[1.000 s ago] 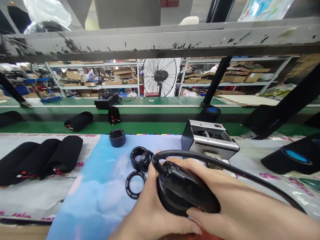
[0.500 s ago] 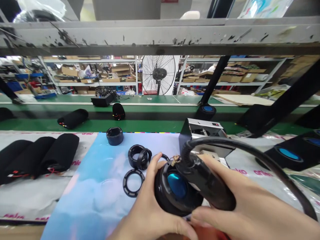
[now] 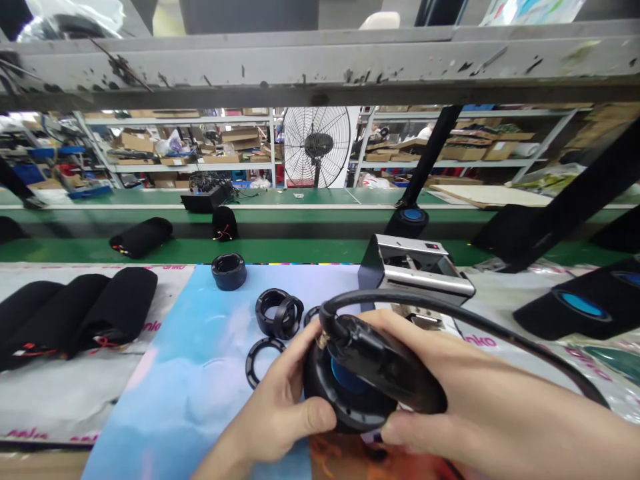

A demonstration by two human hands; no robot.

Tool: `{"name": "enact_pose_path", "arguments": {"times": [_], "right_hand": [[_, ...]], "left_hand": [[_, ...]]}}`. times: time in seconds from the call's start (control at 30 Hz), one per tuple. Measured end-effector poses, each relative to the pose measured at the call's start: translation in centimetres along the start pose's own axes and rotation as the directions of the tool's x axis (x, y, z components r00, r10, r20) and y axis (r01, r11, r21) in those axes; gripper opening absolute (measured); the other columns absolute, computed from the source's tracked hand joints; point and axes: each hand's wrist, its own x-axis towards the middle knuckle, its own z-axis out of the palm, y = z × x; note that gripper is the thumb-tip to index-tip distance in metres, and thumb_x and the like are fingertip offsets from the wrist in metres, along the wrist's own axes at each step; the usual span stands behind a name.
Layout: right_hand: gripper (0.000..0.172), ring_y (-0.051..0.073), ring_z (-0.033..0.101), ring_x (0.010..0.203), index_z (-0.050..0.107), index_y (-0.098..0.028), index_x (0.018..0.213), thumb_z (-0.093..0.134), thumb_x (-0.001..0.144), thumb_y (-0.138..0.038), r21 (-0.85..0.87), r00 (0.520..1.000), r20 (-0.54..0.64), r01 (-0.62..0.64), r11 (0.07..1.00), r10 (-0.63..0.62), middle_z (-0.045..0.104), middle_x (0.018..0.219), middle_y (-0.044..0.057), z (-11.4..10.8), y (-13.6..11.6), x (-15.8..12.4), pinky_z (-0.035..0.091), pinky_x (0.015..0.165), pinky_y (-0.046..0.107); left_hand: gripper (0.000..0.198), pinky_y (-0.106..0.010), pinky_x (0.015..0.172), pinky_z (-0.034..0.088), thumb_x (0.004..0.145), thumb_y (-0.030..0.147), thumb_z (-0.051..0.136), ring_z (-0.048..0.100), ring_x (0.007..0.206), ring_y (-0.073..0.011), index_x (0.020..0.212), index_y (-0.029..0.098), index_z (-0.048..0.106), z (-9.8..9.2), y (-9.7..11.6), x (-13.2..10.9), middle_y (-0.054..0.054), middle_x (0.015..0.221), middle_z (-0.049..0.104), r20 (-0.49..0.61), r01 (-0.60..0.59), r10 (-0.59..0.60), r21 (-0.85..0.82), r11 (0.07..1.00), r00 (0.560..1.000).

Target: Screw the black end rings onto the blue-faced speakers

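My left hand [image 3: 280, 393] is wrapped round the left side of a round black speaker [image 3: 360, 419] with a shiny blue centre, its thumb on the near rim. My right hand [image 3: 450, 380] grips a black corded hand tool [image 3: 395, 367] over the speaker, its thumb by the speaker's lower right edge. The tool's exact kind and its working end are hidden. A thick black cable [image 3: 450, 303] arches from it to the right. Left of the speaker lie a flat black ring [image 3: 253, 367] and thicker black rings [image 3: 273, 313].
Black fabric-covered cylinders [image 3: 120, 307] with wires lie at left. Another black ring [image 3: 229, 272] stands on the blue sheet [image 3: 190, 373]. A metal-cased machine [image 3: 425, 277] sits behind my right hand. A finished-looking speaker [image 3: 575, 305] lies at right, and a green conveyor [image 3: 300, 233] runs behind.
The speaker and tool have shifted slightly left. The tool covers more of the blue centre, and my left thumb has moved up onto the rim.
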Motion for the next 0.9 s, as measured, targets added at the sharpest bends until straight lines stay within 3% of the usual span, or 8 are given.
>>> {"name": "enact_pose_path", "arguments": {"times": [0.1,0.2,0.27,0.4,0.57,0.63,0.77,0.9], "right_hand": [[0.086,0.023,0.077,0.1,0.057,-0.041,0.158,0.081,0.078,-0.02,0.078,0.985,0.164,-0.07,0.994,0.057,0.08,0.118,-0.004,-0.7,-0.8,0.8,0.06,0.078,0.023],[0.087,0.02,0.072,0.098,0.062,-0.036,0.152,0.082,0.07,-0.016,0.197,0.984,0.159,-0.117,0.974,0.086,0.076,0.111,-0.005,-0.9,-1.2,1.4,0.058,0.082,0.022],[0.09,0.022,0.07,0.104,0.061,-0.033,0.152,0.083,0.066,-0.017,0.249,0.987,0.129,-0.131,0.96,0.101,0.073,0.118,-0.003,-0.6,-0.8,1.4,0.059,0.087,0.024],[0.095,0.027,0.067,0.122,0.054,-0.03,0.159,0.084,0.069,-0.023,0.291,0.992,0.109,-0.096,0.952,0.066,0.068,0.139,0.002,-0.2,0.1,1.2,0.06,0.094,0.027],[0.079,0.021,0.072,0.085,0.062,-0.03,0.144,0.076,0.068,-0.015,0.23,0.97,0.215,-0.161,0.96,0.111,0.075,0.102,-0.003,-1.1,-0.8,1.4,0.057,0.065,0.023],[0.072,0.018,0.07,0.077,0.064,-0.03,0.139,0.075,0.069,-0.013,0.217,0.964,0.248,-0.154,0.964,0.098,0.075,0.096,-0.005,-1.4,-1.2,1.7,0.053,0.06,0.022],[0.09,0.023,0.075,0.099,0.055,-0.03,0.154,0.08,0.069,-0.016,0.346,0.957,0.287,-0.147,0.927,0.045,0.076,0.118,-0.001,-1.3,-0.6,1.8,0.062,0.075,0.025],[0.1,0.033,0.075,0.116,0.052,-0.029,0.16,0.083,0.066,-0.021,0.333,0.979,0.187,-0.135,0.933,0.075,0.078,0.125,0.006,-0.6,-0.2,1.3,0.066,0.087,0.034]], "left_hand": [[0.097,-0.06,0.135,0.037,0.067,0.053,0.106,0.05,0.16,-0.0465,0.153,0.03,0.07,0.0,0.7,1.0,-0.013,0.165,0.066,0.004,0.026,-0.026,-0.023,0.999,1.0],[0.11,-0.059,0.137,0.033,0.055,0.052,0.111,0.05,0.161,-0.0471,0.154,0.027,0.07,0.0,1.2,1.2,-0.014,0.164,0.067,0.002,0.016,-0.016,0.001,1.0,1.0],[0.104,-0.057,0.139,0.029,0.067,0.058,0.104,0.044,0.165,-0.044,0.159,0.03,0.064,0.0,1.2,1.0,-0.012,0.171,0.059,0.02,-0.008,0.007,0.05,0.999,1.0],[0.065,-0.055,0.14,0.026,0.102,0.063,0.069,0.039,0.169,-0.0364,0.161,0.036,0.061,-0.3,0.7,0.5,-0.007,0.177,0.052,0.017,-0.031,0.029,0.118,0.993,0.999],[0.068,-0.052,0.139,0.029,0.101,0.066,0.069,0.042,0.168,-0.0367,0.162,0.036,0.06,-0.4,0.0,0.1,-0.007,0.177,0.052,0.03,-0.045,0.042,0.12,0.992,0.999],[0.088,-0.055,0.141,0.025,0.091,0.074,0.076,0.038,0.169,-0.0408,0.165,0.032,0.056,-0.1,-0.1,0.1,-0.01,0.178,0.05,0.027,-0.054,0.052,0.12,0.991,0.998],[0.156,-0.066,0.14,0.017,0.037,0.062,0.111,0.039,0.165,-0.0524,0.173,0.029,0.043,1.4,0.2,0.7,-0.017,0.176,0.051,-0.081,0.004,0.005,0.109,0.994,0.997],[0.165,-0.071,0.138,0.02,0.027,0.046,0.117,0.043,0.162,-0.0544,0.172,0.028,0.042,2.4,-0.3,1.1,-0.019,0.173,0.054,-0.164,0.041,-0.014,0.158,0.987,0.986]]}}
